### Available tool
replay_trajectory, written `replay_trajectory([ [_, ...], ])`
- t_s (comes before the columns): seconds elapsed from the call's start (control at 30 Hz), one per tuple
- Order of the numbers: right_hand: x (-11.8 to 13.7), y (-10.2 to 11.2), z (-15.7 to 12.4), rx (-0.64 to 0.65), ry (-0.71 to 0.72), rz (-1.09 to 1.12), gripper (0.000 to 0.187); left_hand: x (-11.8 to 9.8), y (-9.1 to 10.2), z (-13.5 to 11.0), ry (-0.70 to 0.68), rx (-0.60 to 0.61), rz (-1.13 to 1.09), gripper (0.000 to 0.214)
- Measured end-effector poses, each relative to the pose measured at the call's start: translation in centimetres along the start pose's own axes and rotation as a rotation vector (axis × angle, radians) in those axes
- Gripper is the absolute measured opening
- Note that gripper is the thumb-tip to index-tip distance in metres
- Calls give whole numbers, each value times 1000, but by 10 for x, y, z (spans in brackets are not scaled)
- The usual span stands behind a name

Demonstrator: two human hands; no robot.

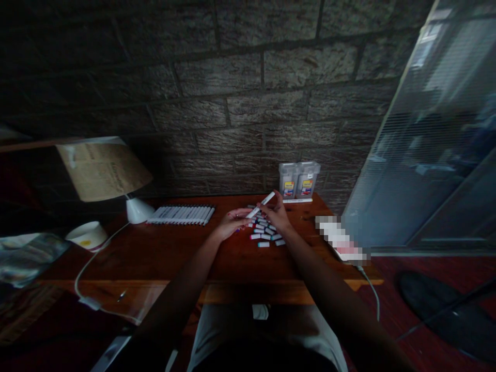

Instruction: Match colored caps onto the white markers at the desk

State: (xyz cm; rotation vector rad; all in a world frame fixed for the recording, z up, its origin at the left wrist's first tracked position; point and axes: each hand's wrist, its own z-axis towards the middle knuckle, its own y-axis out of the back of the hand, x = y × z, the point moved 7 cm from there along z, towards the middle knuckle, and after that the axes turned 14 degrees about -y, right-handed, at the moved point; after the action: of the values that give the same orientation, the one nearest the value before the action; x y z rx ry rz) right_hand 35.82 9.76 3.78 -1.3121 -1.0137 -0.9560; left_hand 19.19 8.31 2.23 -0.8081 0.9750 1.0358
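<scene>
Both hands meet over the middle of a wooden desk [163,253]. A white marker [261,204] is held tilted between them, its upper end toward the wall. My right hand [276,213] pinches the marker's upper half. My left hand [231,222] grips its lower end with curled fingers. Just below the hands lies a loose pile of several white markers with coloured caps [265,233]. A neat row of several markers [181,215] lies side by side further left on the desk.
Two clear plastic marker boxes [299,180] stand against the brick wall. A small lamp [104,173] with a tilted shade, a white cup [87,235] and a cable are on the left. A blurred flat object [341,240] lies at the right edge. A glass panel stands at right.
</scene>
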Motion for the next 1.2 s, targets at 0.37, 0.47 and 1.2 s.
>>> replay_trajectory([
  [0.37, 1, 0, 1, -16, -2, 90, 93, 0, -2, 0, 21, -18, -72, 54],
  [0.47, -4, 10, 5, -112, -56, 143, 87, 0, 7, 4, -18, -121, -76, 51],
  [1.2, -19, 24, 15, -243, -149, 109, 57, 25, 61, 13, -93, -524, 257, 55],
])
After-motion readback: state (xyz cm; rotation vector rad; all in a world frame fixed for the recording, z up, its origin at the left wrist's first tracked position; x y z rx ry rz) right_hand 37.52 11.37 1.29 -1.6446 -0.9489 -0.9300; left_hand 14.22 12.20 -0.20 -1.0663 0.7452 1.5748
